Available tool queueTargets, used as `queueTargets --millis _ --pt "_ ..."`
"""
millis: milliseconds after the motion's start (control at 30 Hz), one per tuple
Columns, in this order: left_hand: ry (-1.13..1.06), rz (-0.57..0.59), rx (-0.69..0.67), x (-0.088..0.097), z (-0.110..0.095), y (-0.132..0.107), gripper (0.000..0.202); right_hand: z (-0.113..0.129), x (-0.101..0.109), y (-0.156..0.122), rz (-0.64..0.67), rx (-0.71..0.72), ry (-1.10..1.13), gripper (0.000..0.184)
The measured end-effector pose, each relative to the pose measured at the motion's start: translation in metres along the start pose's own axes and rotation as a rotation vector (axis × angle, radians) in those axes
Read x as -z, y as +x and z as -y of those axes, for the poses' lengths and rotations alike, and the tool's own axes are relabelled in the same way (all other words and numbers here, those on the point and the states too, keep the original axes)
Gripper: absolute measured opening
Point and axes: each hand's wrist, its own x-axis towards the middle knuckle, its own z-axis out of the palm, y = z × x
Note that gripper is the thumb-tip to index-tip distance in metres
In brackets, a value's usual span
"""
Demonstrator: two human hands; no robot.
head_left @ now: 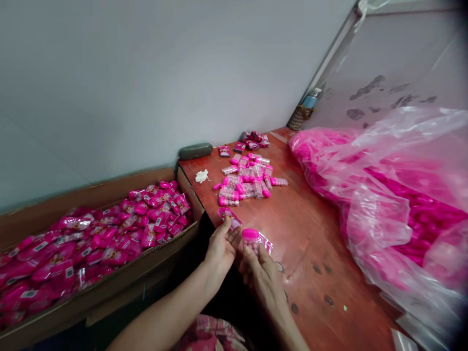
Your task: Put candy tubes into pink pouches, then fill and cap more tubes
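Between thumb and fingers, my left hand (223, 243) pinches a printed pink wrapper (229, 217) above the table's left edge. Close beside it, my right hand (258, 265) grips a small clear container with a pink cap (250, 236), with pale pink balls inside. Another piece of printed wrapper (265, 242) shows just behind that container; whether my right hand holds it too, I cannot tell. Beyond my hands, a pile of similar capped containers (246, 180) lies loose on the red table (303, 229). Folded wrappers (256, 140) are heaped behind the pile.
On the left, a long cardboard box (146, 256) holds many wrapped pink packs (120, 229). A large clear plastic bag (383, 209) of pink pieces covers the table's right side. A dark oblong case (196, 151), a crumpled white scrap (202, 176) and a bottle (312, 98) are near the wall.
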Motion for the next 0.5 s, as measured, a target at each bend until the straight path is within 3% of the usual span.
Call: queueTargets --millis 200,500 --pt "0.147 0.159 -0.009 0.0 0.011 -0.012 0.036 -0.003 -0.006 0.006 0.037 0.013 -0.002 0.033" --pt "0.258 0.26 -0.071 0.0 0.003 -0.018 0.031 -0.012 -0.005 0.006 -0.01 -0.01 0.054 0.033"
